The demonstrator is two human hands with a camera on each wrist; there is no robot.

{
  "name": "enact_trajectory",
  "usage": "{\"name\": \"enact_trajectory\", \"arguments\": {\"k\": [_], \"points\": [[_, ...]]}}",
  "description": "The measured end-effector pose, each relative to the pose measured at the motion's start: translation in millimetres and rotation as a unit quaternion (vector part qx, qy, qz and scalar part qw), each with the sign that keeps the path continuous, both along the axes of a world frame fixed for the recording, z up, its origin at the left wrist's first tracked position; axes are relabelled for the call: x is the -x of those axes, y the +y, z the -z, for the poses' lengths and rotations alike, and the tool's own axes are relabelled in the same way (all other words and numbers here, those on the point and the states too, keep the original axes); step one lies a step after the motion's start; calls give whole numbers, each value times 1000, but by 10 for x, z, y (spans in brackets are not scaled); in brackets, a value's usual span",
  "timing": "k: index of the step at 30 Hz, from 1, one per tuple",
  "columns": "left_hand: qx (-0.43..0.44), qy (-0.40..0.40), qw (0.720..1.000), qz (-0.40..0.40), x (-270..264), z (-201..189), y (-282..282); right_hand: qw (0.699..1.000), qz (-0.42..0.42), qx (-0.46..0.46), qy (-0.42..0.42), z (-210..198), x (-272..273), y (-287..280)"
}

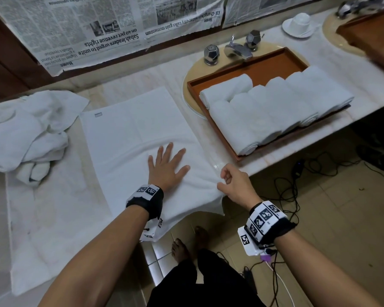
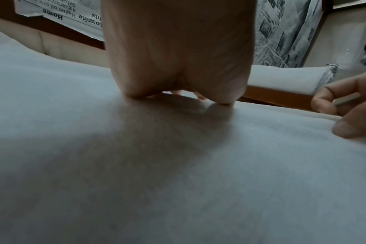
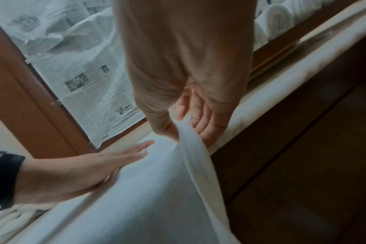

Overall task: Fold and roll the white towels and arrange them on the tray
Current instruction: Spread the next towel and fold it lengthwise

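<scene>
Head view: my left hand (image 1: 166, 168) presses flat, fingers spread, on the towel (image 1: 129, 138) at centre; my right hand (image 1: 235, 185) pinches its edge.

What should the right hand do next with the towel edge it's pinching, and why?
Probably carry that edge leftward over the spread towel to make the next lengthwise fold. The left hand lies flat on the towel, anchoring it, while the right hand pinches its right edge at the counter's lip, and rolled towels already fill the tray.
</scene>
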State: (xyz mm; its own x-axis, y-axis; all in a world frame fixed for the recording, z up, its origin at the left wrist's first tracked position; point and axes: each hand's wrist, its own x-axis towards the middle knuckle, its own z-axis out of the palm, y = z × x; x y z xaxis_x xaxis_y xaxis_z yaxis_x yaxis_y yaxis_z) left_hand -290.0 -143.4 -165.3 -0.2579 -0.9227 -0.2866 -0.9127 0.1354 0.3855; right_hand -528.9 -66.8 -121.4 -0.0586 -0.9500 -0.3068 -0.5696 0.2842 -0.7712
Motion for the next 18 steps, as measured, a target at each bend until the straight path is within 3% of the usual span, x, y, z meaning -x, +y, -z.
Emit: {"name": "enact_trajectory", "arguments": {"k": [8, 18], "points": [[-3, 4, 1000, -1, 5, -12, -6, 999, 46, 24, 15, 60, 104, 57], [-6, 0, 1000, 4, 0, -9, -11, 1000, -23, 21, 5, 59, 281, 60]]}}
